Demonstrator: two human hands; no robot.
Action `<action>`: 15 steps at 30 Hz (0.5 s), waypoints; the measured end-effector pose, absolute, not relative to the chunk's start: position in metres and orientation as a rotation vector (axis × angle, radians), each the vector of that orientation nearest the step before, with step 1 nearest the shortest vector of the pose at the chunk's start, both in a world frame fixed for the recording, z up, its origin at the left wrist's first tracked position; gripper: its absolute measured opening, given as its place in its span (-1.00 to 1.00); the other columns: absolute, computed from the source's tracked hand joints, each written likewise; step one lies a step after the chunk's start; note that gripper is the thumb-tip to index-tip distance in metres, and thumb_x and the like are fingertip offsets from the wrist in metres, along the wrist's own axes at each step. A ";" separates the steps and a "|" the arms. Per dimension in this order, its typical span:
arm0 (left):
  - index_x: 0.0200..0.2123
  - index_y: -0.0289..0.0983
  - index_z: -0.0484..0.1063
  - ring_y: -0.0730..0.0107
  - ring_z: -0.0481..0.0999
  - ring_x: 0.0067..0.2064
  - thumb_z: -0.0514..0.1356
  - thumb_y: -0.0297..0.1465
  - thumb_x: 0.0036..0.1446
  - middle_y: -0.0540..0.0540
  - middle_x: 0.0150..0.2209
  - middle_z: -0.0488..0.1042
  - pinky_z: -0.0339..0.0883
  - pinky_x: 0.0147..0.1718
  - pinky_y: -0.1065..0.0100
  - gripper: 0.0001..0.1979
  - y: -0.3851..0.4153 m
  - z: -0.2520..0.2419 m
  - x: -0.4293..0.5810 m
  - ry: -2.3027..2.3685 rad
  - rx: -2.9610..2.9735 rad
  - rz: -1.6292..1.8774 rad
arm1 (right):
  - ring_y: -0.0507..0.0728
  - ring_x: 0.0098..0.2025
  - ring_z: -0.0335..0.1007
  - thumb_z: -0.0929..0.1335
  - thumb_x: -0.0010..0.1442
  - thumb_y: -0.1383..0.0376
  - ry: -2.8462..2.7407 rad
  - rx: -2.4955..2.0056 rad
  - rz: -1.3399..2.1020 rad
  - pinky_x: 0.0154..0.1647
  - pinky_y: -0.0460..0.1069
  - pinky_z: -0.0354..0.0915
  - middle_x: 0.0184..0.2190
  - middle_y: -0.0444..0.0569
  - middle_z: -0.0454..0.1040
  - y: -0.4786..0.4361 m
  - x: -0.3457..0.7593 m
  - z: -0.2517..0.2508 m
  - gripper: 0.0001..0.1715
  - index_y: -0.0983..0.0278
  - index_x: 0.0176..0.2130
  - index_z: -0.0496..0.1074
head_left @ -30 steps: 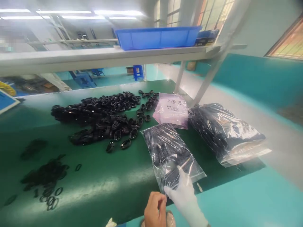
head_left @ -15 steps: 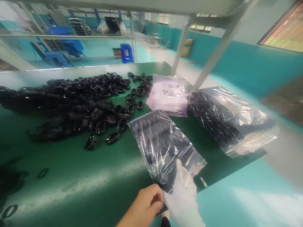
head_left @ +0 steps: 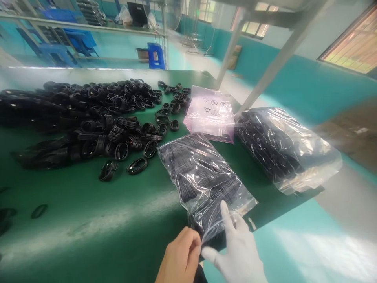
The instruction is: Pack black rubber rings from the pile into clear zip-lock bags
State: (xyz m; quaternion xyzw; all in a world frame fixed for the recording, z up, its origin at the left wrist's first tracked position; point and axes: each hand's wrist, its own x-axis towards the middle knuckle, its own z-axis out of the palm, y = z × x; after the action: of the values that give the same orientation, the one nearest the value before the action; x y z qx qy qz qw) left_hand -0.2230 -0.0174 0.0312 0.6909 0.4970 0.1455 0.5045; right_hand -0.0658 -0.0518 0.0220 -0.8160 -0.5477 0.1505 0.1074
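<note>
A clear plastic bag (head_left: 203, 173) packed with rows of coiled black cables lies slanted on the green table, its mouth towards me. My left hand (head_left: 181, 255), bare, is closed with thumb and fingers pinching the bag's near left edge. On my right hand (head_left: 240, 251) there is a white glove; its fingers are spread, the index finger resting against the plastic and the thumb stretched towards my left hand. Dark cable shows inside the mouth between the hands. Beyond the bag is a pink antistatic bag (head_left: 210, 114) with printed warning symbols.
A big heap of coiled black cables (head_left: 97, 114) covers the table's far left, with a few loose coils nearer. At right a larger clear bag (head_left: 282, 145) of black items reaches the table edge. Metal posts (head_left: 231, 51) rise behind. Blue stools (head_left: 156, 56) stand beyond.
My right hand has opened its fingers and shifted slightly right and down, away from the left. The bag's mouth looks wider. My left hand keeps its pinch. The view has tilted down a little.
</note>
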 end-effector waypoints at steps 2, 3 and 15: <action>-0.50 -0.22 0.22 0.51 0.25 -0.47 -0.06 -0.46 0.11 0.04 -0.50 0.26 0.09 -0.46 0.45 -0.83 -0.033 0.020 -0.218 1.351 1.791 0.509 | 0.48 -0.03 0.18 0.42 -0.27 0.11 -1.602 -2.373 0.422 -0.18 0.26 0.20 -0.03 0.23 0.21 -0.053 -0.070 0.023 0.19 0.21 0.23 -0.15; -0.49 -0.22 0.24 0.49 0.25 -0.47 -0.05 -0.45 0.12 0.03 -0.49 0.27 0.09 -0.44 0.43 -0.83 -0.039 0.015 -0.215 1.438 1.855 0.591 | 0.46 -0.01 0.16 0.41 -0.23 0.12 -1.552 -2.382 0.386 -0.16 0.25 0.20 -0.01 0.23 0.19 -0.053 -0.074 0.023 0.16 0.22 0.24 -0.17; -0.48 -0.21 0.27 0.44 0.30 -0.49 -0.05 -0.41 0.12 0.01 -0.52 0.31 0.14 -0.48 0.41 -0.82 -0.044 -0.003 -0.206 1.703 1.721 0.863 | 0.40 -0.03 0.18 0.34 -0.12 0.14 -1.367 -2.388 0.335 -0.23 0.20 0.25 0.02 0.20 0.14 -0.039 -0.096 0.026 -0.04 0.22 0.21 -0.07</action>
State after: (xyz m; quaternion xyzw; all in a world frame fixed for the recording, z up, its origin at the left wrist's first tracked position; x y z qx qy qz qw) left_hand -0.2058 -0.0438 -0.0027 0.6423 0.6358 0.3223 0.2818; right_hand -0.0956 -0.0386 0.0260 -0.8469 -0.4847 0.1188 0.1836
